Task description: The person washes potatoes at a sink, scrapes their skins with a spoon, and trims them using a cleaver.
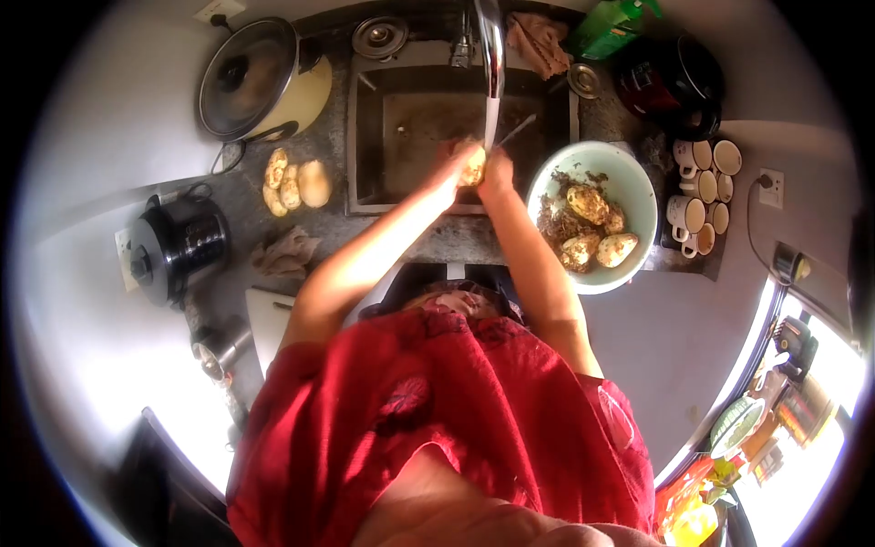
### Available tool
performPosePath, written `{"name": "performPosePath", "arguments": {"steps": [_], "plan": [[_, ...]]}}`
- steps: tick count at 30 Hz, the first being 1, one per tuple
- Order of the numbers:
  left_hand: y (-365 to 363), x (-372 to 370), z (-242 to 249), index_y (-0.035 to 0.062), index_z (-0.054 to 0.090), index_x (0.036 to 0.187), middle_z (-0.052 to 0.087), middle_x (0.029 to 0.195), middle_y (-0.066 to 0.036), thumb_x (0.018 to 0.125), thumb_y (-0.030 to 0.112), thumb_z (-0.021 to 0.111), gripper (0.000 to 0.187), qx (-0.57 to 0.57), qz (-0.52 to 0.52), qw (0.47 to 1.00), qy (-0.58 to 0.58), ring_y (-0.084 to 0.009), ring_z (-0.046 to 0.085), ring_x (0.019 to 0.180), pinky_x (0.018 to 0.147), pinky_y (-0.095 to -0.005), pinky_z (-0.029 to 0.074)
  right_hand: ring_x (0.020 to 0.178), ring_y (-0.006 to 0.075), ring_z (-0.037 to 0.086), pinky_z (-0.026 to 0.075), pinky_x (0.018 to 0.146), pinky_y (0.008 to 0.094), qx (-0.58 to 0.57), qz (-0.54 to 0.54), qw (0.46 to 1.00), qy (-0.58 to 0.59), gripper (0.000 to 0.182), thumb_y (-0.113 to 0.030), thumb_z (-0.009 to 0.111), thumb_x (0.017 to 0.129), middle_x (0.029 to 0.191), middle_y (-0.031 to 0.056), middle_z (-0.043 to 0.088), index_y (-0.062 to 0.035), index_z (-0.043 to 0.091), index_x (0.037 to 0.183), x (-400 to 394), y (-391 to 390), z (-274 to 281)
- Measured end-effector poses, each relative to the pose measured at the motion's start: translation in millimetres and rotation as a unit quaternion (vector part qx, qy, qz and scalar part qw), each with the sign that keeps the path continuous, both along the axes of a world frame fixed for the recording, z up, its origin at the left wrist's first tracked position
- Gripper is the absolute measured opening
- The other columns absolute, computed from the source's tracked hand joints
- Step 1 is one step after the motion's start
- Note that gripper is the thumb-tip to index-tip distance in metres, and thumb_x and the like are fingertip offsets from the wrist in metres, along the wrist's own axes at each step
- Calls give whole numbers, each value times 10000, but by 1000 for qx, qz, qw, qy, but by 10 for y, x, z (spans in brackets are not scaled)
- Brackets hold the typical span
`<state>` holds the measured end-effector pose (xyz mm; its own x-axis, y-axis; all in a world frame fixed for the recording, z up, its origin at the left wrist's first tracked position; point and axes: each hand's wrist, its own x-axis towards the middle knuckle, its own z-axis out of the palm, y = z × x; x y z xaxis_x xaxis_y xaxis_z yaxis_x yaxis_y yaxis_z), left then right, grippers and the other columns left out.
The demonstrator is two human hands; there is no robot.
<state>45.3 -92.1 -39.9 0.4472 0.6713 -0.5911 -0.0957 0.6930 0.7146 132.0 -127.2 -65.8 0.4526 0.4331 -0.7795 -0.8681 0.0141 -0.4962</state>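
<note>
Left hand [444, 173] curled snugly round a tuber [473, 168] at 12 o'clock, presumably to catch the faucet's [493, 59] stream | right hand [497, 175] sat close, finger opening and grip unclear | bowl [645, 210] stood at 2, likely for easy reach

No legible text, brand or number. Faint pale marks on dark red appliance [649, 80], too small to read. Print on green bottle [609, 29] unreadable. Colourful packaging [688, 510] at lower right, any lettering too blurred to make out.
</note>
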Motion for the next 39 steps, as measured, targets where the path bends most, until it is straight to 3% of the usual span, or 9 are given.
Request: {"name": "performPosePath", "arguments": {"steps": [14,16,18,19,22,30,32,33,39], "plan": [[454,509,-767,66,702,926,688,914,-146,777,286,664,269,180,-300,880,322,-200,669,878,742,-312,514,1008,242,573,457,833,359,-97,87,987,-99,498,-431,369,979,1111,112,597,-18,550,1192,-239,-113,-129],[557,531,-1046,58,698,903,690,913,-138,773,283,668,262,347,-482,703,391,-197,669,884,708,-316,518,984,238,576,469,813,359,-105,123,983,-83,447,-427,421,961,1059,88,600,-43,577,1127,-141,-118,-289],[466,548,-1158,57,693,903,694,925,-125,766,271,669,255,77,-241,935,249,-202,666,886,731,-314,513,987,233,587,480,806,368,31,21,999,26,364,-384,450,952,1042,77,614,-82,589,1099,-56,-82,-293],[377,508,-1148,58,679,936,684,929,-123,790,313,654,295,161,-233,940,191,-210,651,871,728,-331,498,952,232,621,516,786,395,-10,7,992,127,312,-347,449,959,1016,77,637,-100,595,1080,18,-25,-383],[282,443,-494,76,661,958,673,959,-114,798,353,629,321,318,-307,865,236,-234,634,924,755,-357,481,894,207,616,518,741,368,419,-39,843,336,280,-357,453,934,974,47,629,-135,574,1053,85,21,-894],[784,537,-1353,73,675,999,664,1034,-145,791,272,609,296,456,-569,649,218,-257,629,920,762,-358,496,848,254,654,579,744,448,47,-92,936,337,290,-316,430,981,983,80,655,-88,584,1073,-127,-104,-192],[721,500,-730,58,676,977,672,1002,-136,781,265,628,289,354,-583,685,255,-225,629,888,723,-346,496,853,253,651,583,742,434,43,-76,942,324,272,-298,432,985,982,81,656,-87,587,1062,-112,-128,-210],[622,354,-806,32,674,945,676,971,-129,780,257,627,283,214,-455,844,188,-205,630,866,708,-336,497,861,253,648,582,739,435,30,-50,954,293,298,-322,420,987,976,84,655,-86,584,1064,-111,-128,-218],[306,554,-680,45,665,1033,647,1077,-183,815,263,574,322,325,-453,767,316,-289,627,979,814,-391,496,894,216,638,567,769,385,46,-65,944,321,330,-362,395,967,972,53,652,-106,569,1084,-155,-212,-413]]}}
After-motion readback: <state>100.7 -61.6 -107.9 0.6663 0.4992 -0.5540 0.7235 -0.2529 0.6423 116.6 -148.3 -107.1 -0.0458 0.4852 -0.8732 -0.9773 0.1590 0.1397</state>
